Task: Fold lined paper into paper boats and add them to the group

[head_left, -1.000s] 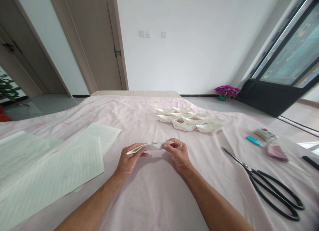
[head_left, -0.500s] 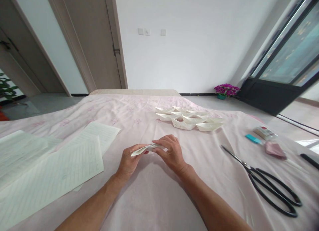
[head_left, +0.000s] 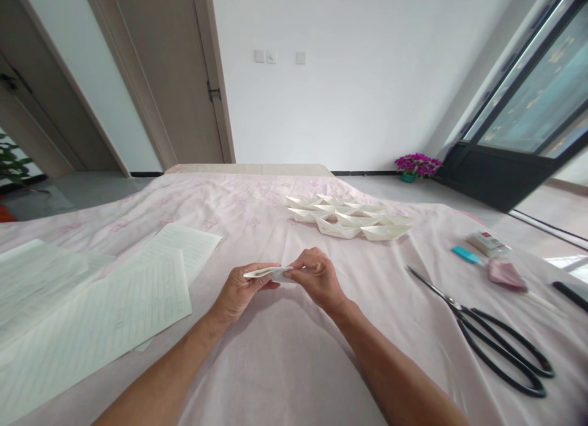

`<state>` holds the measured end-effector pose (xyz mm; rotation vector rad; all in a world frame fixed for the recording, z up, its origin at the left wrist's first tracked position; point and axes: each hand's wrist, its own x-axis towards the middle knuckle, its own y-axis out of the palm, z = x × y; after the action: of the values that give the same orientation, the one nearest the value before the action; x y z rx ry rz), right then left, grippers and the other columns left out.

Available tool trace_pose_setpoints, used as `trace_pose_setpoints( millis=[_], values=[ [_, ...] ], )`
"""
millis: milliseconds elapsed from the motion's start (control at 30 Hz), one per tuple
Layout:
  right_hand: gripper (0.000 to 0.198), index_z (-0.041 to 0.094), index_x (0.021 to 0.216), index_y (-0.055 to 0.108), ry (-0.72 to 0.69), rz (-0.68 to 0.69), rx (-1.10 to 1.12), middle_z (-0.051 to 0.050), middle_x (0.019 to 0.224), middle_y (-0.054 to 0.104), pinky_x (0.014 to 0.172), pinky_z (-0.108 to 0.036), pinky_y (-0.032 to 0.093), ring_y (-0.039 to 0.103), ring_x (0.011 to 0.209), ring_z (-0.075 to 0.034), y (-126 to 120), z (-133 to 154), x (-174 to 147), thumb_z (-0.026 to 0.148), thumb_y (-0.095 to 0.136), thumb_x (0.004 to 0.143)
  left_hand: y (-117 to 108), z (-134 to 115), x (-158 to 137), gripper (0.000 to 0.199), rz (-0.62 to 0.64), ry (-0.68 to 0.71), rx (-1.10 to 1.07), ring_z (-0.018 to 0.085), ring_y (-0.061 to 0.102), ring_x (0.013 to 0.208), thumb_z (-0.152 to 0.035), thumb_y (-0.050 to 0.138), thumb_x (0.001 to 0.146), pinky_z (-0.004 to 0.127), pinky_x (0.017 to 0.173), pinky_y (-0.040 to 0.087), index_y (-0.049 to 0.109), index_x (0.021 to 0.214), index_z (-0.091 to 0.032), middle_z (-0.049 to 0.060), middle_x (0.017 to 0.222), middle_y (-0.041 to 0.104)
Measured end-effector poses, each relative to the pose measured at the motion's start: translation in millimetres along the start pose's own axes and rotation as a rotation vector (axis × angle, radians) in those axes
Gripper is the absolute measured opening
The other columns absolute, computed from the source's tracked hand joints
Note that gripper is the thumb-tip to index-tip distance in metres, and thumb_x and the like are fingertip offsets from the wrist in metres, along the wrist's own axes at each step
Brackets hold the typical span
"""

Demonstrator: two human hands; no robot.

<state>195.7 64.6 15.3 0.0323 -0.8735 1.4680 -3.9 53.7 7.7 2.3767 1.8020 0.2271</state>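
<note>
A small piece of folded paper point(head_left: 263, 271) is held between both hands, just above the pink cloth point(head_left: 275, 365). My left hand point(head_left: 241, 291) grips its left part, thumb on the near side and fingers beneath. At its right end, my right hand point(head_left: 316, 279) pinches the paper between thumb and curled fingers. The inner folds are too small to make out. Beyond the hands, several folded paper boats point(head_left: 342, 220) stand close together in rows on the cloth.
Lined paper sheets point(head_left: 105, 328) overlap on the left. Black-handled scissors point(head_left: 487, 334) lie at the right, blades toward the boats. Past them are a blue object point(head_left: 466, 254), a small wrapped pack point(head_left: 489, 245), a pink item point(head_left: 506, 275) and a dark object point(head_left: 571, 296).
My right hand has shifted slightly, its fingers now curled tighter at the paper's right end. The folded paper has tilted closer to level. The boats, sheets and scissors stay put.
</note>
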Motion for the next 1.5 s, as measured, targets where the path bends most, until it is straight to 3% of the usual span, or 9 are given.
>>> trace_pose_setpoints(
  millis=[167,300,367,467,633,867,1033,1167,1500],
  values=[
    [0.011,0.03,0.081,0.076,-0.217,-0.083,-0.149,-0.001,0.078,0.071,0.084,-0.039,0.039,0.059,0.086,-0.021,-6.2,1.1,-2.4,0.023,0.069,0.084,-4.3,-9.9,-0.8,0.055,0.052,-0.228,-0.211,0.025,0.069,0.105,-0.04,0.076,0.077,0.034,0.087,0.057,0.063,0.126,-0.02,0.013,0.121,0.069],
    [0.016,0.032,0.08,0.075,-0.331,-0.122,-0.212,0.001,0.083,0.073,0.089,-0.039,0.039,0.059,0.096,-0.022,-5.1,-0.8,-5.6,0.022,0.065,0.087,-6.1,-10.0,-1.0,0.056,0.136,-0.438,-0.23,0.022,0.073,0.084,-0.061,0.055,0.087,0.023,0.06,0.055,0.068,0.115,-0.014,0.017,0.105,0.074],
    [0.016,0.032,0.078,0.075,-0.352,-0.135,-0.233,0.002,0.086,0.073,0.091,-0.039,0.039,0.058,0.1,-0.022,-3.8,-1.5,-6.8,0.022,0.066,0.087,-2.9,-6.9,-1.7,0.054,0.15,-0.454,-0.175,0.018,0.071,0.069,-0.058,0.058,0.085,0.019,0.048,0.047,0.07,0.107,-0.01,0.018,0.094,0.075],
    [0.02,0.031,0.077,0.074,-0.342,-0.125,-0.25,0.003,0.091,0.074,0.093,-0.04,0.039,0.057,0.104,-0.022,-2.4,-4.4,-7.7,0.015,0.064,0.084,4.4,-1.9,-3.1,0.048,0.103,-0.399,-0.09,0.014,0.067,0.059,-0.052,0.067,0.082,0.018,0.044,0.042,0.07,0.103,-0.009,0.017,0.088,0.075],
    [0.044,0.028,0.087,0.073,-0.238,-0.183,-0.185,0.001,0.104,0.071,0.096,-0.041,0.04,0.058,0.105,-0.022,-6.4,-12.2,-6.6,-0.003,0.046,0.071,9.8,5.9,-2.0,0.051,0.062,-0.245,0.101,0.018,0.069,0.071,-0.056,0.066,0.08,0.024,0.058,0.049,0.07,0.097,-0.008,0.017,0.09,0.074],
    [0.03,0.029,0.118,0.066,-0.214,-0.071,-0.273,-0.003,0.117,0.069,0.101,-0.043,0.035,0.053,0.116,-0.025,-13.5,-3.4,-4.8,0.021,0.054,0.091,5.9,9.6,-4.4,0.034,-0.066,0.094,0.69,0.017,0.063,0.061,-0.047,0.057,0.088,0.024,0.059,0.042,0.075,0.083,-0.018,0.004,0.065,0.069],
    [0.022,0.031,0.114,0.069,-0.245,0.021,-0.383,-0.002,0.103,0.072,0.099,-0.043,0.032,0.052,0.113,-0.026,-11.8,-2.4,-4.1,0.032,0.059,0.093,2.5,9.3,-7.9,0.022,-0.116,0.32,0.772,0.022,0.067,0.081,-0.037,0.062,0.086,0.027,0.076,0.045,0.076,0.099,-0.026,0.006,0.091,0.075],
    [0.016,0.029,0.099,0.073,-0.269,0.063,-0.357,-0.002,0.093,0.073,0.095,-0.04,0.034,0.056,0.103,-0.023,-11.4,-5.0,-2.7,0.033,0.059,0.094,-0.7,10.5,-5.6,0.023,-0.096,0.35,0.722,0.023,0.066,0.091,-0.034,0.062,0.087,0.03,0.086,0.045,0.074,0.104,-0.027,0.006,0.1,0.074],
    [0.018,0.024,0.091,0.073,-0.274,0.147,-0.264,-0.004,0.082,0.07,0.082,-0.035,0.039,0.058,0.083,-0.019,-8.7,-9.3,-1.0,0.034,0.058,0.094,4.3,3.5,-4.8,0.028,-0.104,0.25,0.645,0.021,0.065,0.083,-0.042,0.059,0.087,0.027,0.077,0.048,0.075,0.097,-0.021,0.006,0.092,0.074]
  ],
)
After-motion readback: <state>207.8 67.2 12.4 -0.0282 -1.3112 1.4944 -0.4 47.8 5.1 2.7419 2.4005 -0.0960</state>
